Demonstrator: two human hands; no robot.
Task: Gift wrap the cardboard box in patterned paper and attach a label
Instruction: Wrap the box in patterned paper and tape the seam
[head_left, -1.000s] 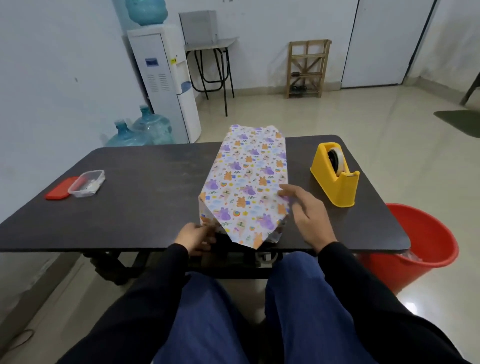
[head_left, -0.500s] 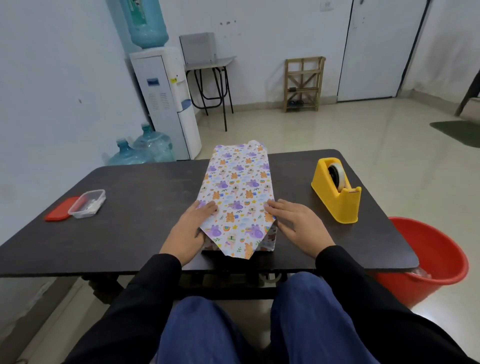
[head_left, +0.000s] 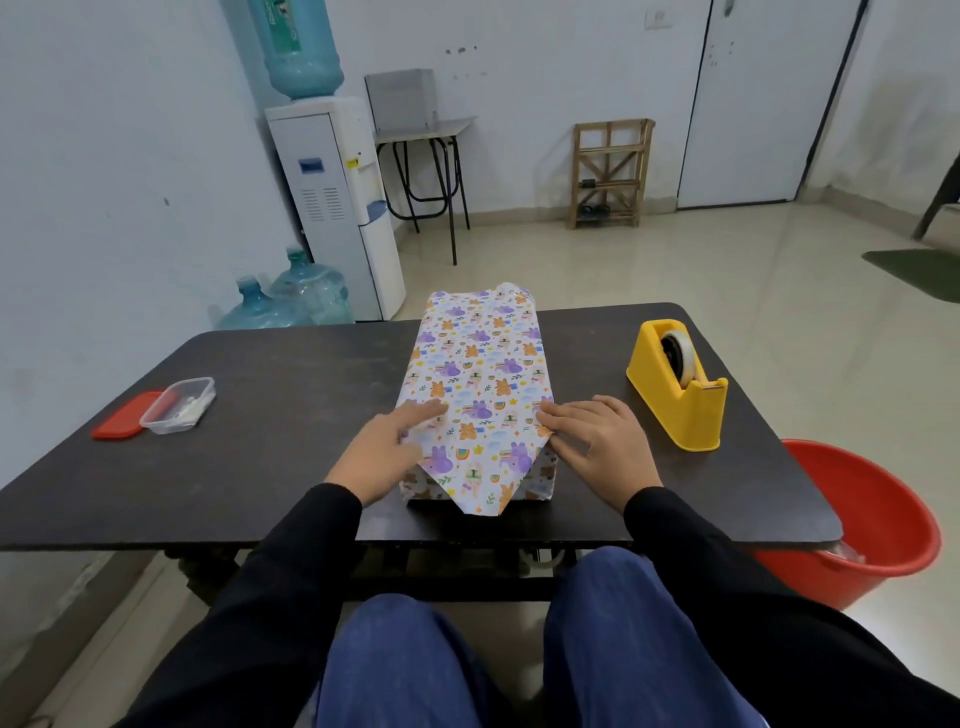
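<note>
On the wrapped box (head_left: 478, 374), left hand (head_left: 382, 457) and right hand (head_left: 597, 447) press flat.

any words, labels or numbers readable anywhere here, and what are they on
Nothing here can be read.
Green label on the water bottle: print too blurred to read.
Blue panel on the water cooler: too small to read.
Yellow sticker beside it: too small to read.
Wrapping paper: pictures only, no words.
Tape dispenser: no marking shows.
</note>
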